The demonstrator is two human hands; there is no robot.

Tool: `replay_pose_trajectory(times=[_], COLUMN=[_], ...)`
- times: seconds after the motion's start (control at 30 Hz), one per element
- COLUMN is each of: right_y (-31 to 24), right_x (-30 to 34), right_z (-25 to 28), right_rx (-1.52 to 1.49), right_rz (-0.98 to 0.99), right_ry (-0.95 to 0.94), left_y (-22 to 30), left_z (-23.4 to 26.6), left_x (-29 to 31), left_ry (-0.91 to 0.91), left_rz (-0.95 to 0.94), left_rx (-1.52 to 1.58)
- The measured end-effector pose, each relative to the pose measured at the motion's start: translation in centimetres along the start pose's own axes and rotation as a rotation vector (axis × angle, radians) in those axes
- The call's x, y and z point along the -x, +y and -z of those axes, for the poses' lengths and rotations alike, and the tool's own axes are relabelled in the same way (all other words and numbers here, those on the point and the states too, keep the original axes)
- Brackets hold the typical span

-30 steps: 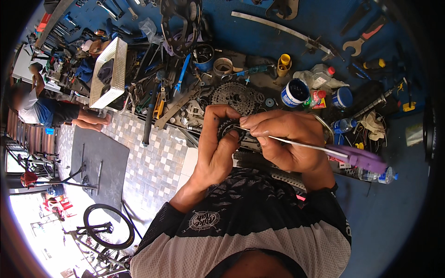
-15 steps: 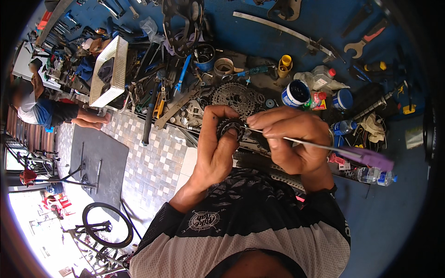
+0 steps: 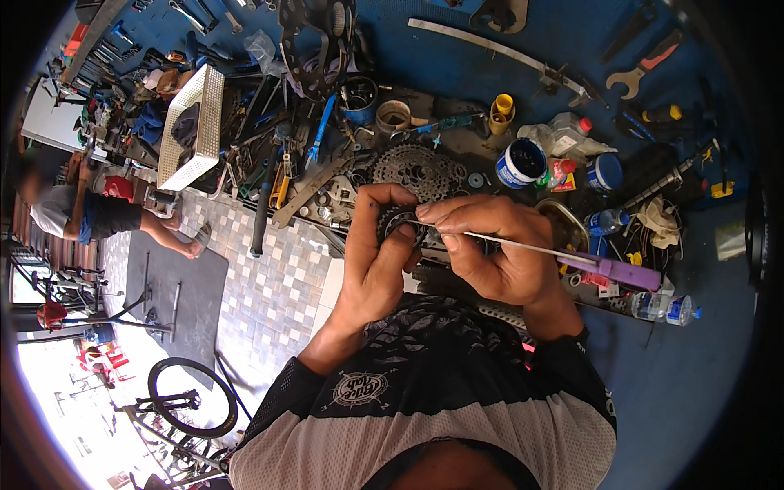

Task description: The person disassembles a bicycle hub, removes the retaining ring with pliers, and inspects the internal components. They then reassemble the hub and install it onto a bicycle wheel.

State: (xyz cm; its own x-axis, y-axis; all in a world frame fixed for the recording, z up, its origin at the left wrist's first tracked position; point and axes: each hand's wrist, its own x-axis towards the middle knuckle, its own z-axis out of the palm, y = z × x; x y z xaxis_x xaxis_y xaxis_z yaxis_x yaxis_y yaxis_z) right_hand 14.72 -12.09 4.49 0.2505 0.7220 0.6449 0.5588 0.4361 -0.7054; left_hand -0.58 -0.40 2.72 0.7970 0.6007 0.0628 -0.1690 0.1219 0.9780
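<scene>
My left hand (image 3: 369, 273) is closed around a small dark toothed ring (image 3: 396, 219), its thumb pressed on the face and the forefinger curled over the top. A long thin screwdriver (image 3: 625, 273) with a purple handle is pinched by its shaft in my right hand (image 3: 508, 255). Its tip reaches the ring, though the fingers hide the exact contact point. The handle sticks out past the right palm. Just beyond both hands, a large bicycle cassette (image 3: 412, 171) lies on the cluttered bench.
Around the bench stand a white basket (image 3: 192, 126), a blue-labelled tub (image 3: 521, 163), a yellow cup (image 3: 501, 113) and plastic bottles (image 3: 608, 222). A flat wrench (image 3: 314, 192) lies left of the cassette. At the far left another person (image 3: 90, 208) stands on the tiled floor.
My right hand and the screwdriver have shifted left and slightly down, closer to the ring. The left hand stays nearly in place. The other person has changed posture, moving a foot nearer.
</scene>
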Motion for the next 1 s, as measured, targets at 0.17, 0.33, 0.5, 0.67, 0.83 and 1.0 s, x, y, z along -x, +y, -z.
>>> replay_pose_trajectory(times=[0.17, 0.33, 0.5, 0.67, 0.83, 1.0], right_y=[0.8, 0.9, 1.3, 1.1, 0.0, 0.5], right_x=[-0.2, 0.2, 0.1, 0.5, 0.0, -0.5], right_z=[0.0, -0.4, 0.0, -0.2, 1.0, 1.4], right_rx=[-0.014, -0.017, 0.048, 0.006, -0.003, -0.001], right_rz=[0.046, 0.034, 0.114, 0.110, -0.039, 0.028], right_ry=[-0.006, -0.001, -0.015, 0.050, 0.013, -0.026], left_y=[-1.1, -1.1, -1.2, -0.8, -0.9, -0.9], left_z=[0.6, 0.9, 0.8, 0.5, 0.2, 0.1], left_x=[-0.1, -0.1, 0.0, -0.1, -0.1, 0.2], left_ry=[-0.026, -0.057, -0.062, -0.054, -0.051, -0.066], left_rz=[0.081, 0.094, 0.089, 0.106, 0.080, 0.067], left_rx=[0.223, 0.326, 0.305, 0.329, 0.315, 0.277])
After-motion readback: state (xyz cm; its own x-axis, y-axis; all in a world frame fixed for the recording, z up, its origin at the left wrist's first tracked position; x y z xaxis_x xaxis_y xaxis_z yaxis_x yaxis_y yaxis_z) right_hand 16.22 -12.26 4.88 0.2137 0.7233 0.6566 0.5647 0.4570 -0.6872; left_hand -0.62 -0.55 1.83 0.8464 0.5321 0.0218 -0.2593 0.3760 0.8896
